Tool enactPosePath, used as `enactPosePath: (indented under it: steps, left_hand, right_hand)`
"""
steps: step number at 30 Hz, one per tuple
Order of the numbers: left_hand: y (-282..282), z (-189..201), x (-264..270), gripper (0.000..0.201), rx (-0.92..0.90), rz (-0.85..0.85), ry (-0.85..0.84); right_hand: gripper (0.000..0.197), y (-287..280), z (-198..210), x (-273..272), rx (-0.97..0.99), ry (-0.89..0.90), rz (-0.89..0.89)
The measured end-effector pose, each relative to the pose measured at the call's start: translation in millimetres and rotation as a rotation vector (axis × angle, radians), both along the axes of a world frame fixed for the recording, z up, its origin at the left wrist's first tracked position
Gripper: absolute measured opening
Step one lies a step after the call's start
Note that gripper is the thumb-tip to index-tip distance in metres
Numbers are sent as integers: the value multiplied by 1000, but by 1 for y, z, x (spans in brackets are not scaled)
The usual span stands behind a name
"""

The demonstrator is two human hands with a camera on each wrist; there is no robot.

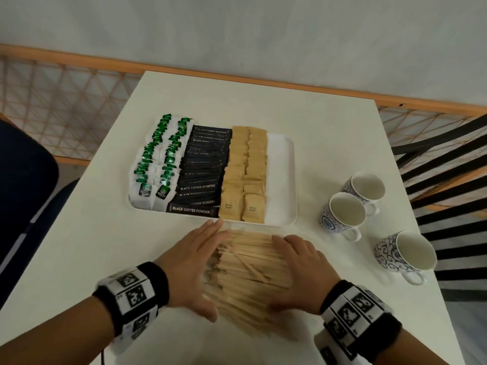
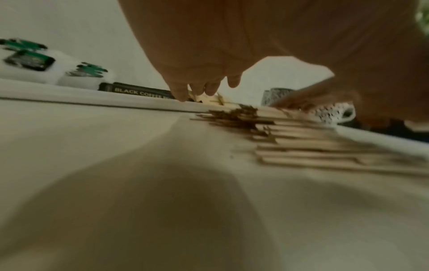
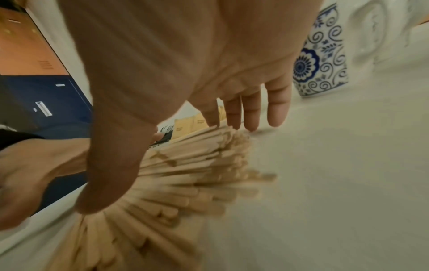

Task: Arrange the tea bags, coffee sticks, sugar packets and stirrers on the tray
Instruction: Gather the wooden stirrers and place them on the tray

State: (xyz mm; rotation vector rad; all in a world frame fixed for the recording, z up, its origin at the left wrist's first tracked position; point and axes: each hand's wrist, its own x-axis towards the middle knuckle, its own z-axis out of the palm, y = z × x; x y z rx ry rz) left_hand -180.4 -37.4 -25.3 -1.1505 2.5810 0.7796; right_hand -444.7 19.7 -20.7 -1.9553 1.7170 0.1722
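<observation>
"BLACK COFFEE POWDER" runs along the black coffee sticks [image 1: 203, 169] on the tray [image 1: 282, 180]; right of them, the tan sugar packets [image 1: 245, 175] read "Brown Sugar" (small, faint).

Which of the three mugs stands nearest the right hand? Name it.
The mug closest to the table's near edge, with the swirl pattern, standing alone. It is nearest the right hand; the other two mugs stand together farther back, beside the tray.
</observation>
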Motion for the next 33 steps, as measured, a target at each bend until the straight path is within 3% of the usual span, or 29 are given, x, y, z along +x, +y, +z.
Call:
enactPosePath:
  steps: [7, 13, 17, 21, 27, 33]
  left_hand:
    - [12, -9, -22, 149, -159, -158, -139]
    - [6, -14, -42, 135, -181, -78, -104]
    - [8, -13, -45, 114, -199, -35, -40]
    - [12, -13, -42, 118, -190, 13, -19]
    - [19, -14, -48, 128, -212, 2, -62]
    - [22, -12, -57, 122, -190, 13, -26]
  right_hand:
    - [142, -1, -9, 15, -37, -17, -16]
    - [119, 3, -11, 27, -111, 22, 101]
    - [121, 6, -4, 17, -63, -13, 18]
    - [123, 20, 7, -7, 28, 32, -125]
    - [83, 25, 1, -7, 87, -113, -373]
    - [67, 16, 1, 12, 82, -188, -286]
